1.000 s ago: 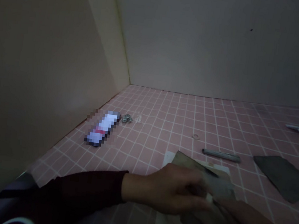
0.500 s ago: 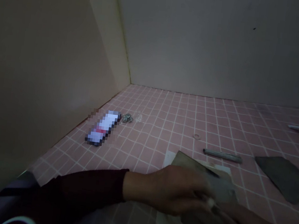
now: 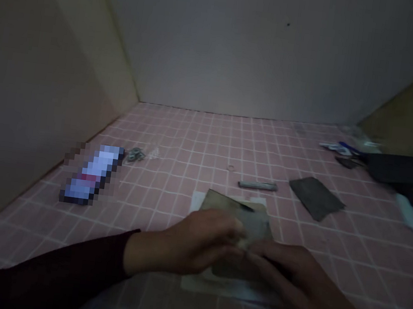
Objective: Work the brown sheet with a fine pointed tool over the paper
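My left hand (image 3: 198, 242) comes in from the left in a dark sleeve, its fingers closed in a pinch. Opposite it, my right hand (image 3: 297, 278) is closed too, and the fingertips of both meet over a flat grey sheet (image 3: 258, 224). A small pale thing (image 3: 242, 244) shows between the fingertips; it is too blurred and covered to name. The grey sheet lies on a whitish sheet (image 3: 197, 284). Just beyond them lie a slim grey rod (image 3: 257, 185) and a small pale ring (image 3: 231, 168).
A phone (image 3: 93, 175) with a lit screen lies at the left, beside a small pile of metallic bits (image 3: 136, 155). On the right are a dark grey rough sheet (image 3: 317, 198) and a black flat object (image 3: 393, 169). Walls border the pink checked cloth (image 3: 170, 195).
My view has swung to the right, so more of the right side shows. Both hands stay together over the grey sheet, and the right hand shows more fully.
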{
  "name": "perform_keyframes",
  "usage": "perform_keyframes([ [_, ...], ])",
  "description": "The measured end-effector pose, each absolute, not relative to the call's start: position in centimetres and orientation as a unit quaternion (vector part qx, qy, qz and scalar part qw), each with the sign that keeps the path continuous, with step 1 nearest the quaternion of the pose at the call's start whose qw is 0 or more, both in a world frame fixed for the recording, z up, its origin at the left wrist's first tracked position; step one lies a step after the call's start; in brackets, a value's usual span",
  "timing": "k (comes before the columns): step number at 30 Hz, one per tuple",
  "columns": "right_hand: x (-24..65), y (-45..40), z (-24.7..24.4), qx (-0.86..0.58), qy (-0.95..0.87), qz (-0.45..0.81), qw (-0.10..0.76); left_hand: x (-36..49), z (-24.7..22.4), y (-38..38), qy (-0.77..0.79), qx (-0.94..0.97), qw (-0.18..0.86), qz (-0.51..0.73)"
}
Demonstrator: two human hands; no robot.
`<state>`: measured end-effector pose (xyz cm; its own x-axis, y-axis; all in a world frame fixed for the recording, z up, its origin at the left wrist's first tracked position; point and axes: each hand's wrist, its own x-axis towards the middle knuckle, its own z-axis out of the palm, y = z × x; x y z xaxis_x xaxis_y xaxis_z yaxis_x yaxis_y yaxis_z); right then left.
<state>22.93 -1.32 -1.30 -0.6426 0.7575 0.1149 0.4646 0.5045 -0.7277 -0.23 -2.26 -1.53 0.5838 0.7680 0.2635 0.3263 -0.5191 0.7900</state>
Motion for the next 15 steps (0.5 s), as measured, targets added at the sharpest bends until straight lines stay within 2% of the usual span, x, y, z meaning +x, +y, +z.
perform_keyframes([
  [3, 23.0, -1.4, -1.8, -0.33, -0.884, 0.261, 0.205, -0.3, -1.5, -2.1, 0.368, 0.75, 0.462, 0.299],
  [6, 23.2, -1.4, -2.5, -0.323, -0.895, 0.248, 0.182, -0.3, -1.8, -2.0, 0.38, 0.75, 0.447, 0.307],
  [9, 23.1, -1.0, -2.0, -0.336, -0.863, 0.342, 0.16, -0.4, -2.3, -2.1, 0.363, 0.799, 0.37, 0.304],
  [13, 22.9, -0.4, -0.9, -0.317, -0.768, 0.546, 0.108, -0.6, -2.5, -2.3, 0.322, 0.854, 0.284, 0.292],
  [15, 22.9, -0.4, -1.0, -0.319, -0.77, 0.537, 0.129, -0.6, -2.3, -2.3, 0.331, 0.847, 0.288, 0.299],
])
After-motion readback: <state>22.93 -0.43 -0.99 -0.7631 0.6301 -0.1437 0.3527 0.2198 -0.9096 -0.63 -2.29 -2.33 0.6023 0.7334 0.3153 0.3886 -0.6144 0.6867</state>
